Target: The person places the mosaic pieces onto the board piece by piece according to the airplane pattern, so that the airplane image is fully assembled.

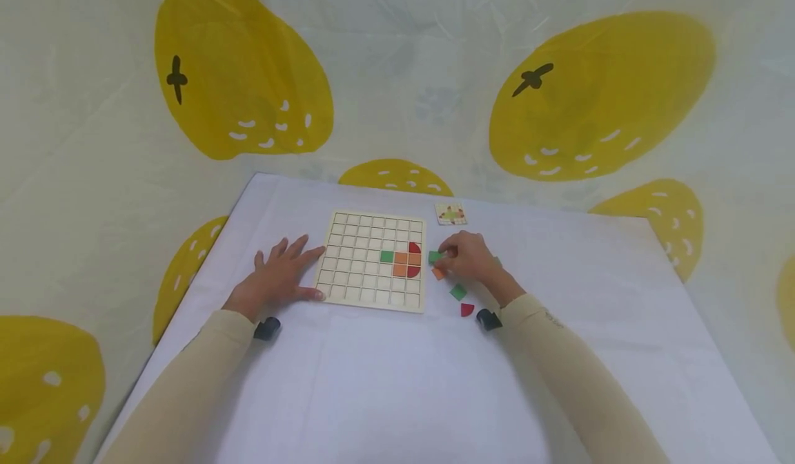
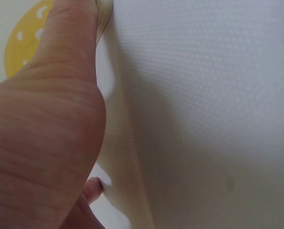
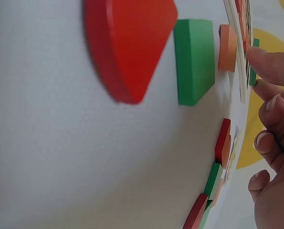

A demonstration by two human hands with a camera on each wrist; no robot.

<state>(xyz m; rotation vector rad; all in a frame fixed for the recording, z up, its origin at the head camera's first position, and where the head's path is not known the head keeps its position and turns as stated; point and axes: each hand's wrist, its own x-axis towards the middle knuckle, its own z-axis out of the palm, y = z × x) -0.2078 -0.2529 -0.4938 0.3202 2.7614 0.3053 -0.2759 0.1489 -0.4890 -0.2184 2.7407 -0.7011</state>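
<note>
A wooden grid board [image 1: 350, 281] lies flat on the table, with orange, red and green tiles set in its right-hand squares. My left hand [image 1: 276, 277] is spread beside the board, with its thumb and a fingertip at the left edge; the left wrist view shows only part of this hand [image 2: 46, 124]. Just off the board's right edge, my right hand [image 1: 467, 255] pinches a green tile [image 3: 254, 62] between thumb and index finger. Below that hand lie an orange tile [image 1: 438, 273], a green square tile [image 1: 458, 291] and a red quarter-circle tile [image 1: 467, 309].
A small pattern card [image 1: 450, 213] lies behind the right hand, near the back of the white-covered table [image 1: 385, 381]. More red and green tiles [image 3: 212, 181] show low in the right wrist view. A lemon-print cloth [image 1: 397, 84] hangs behind the table.
</note>
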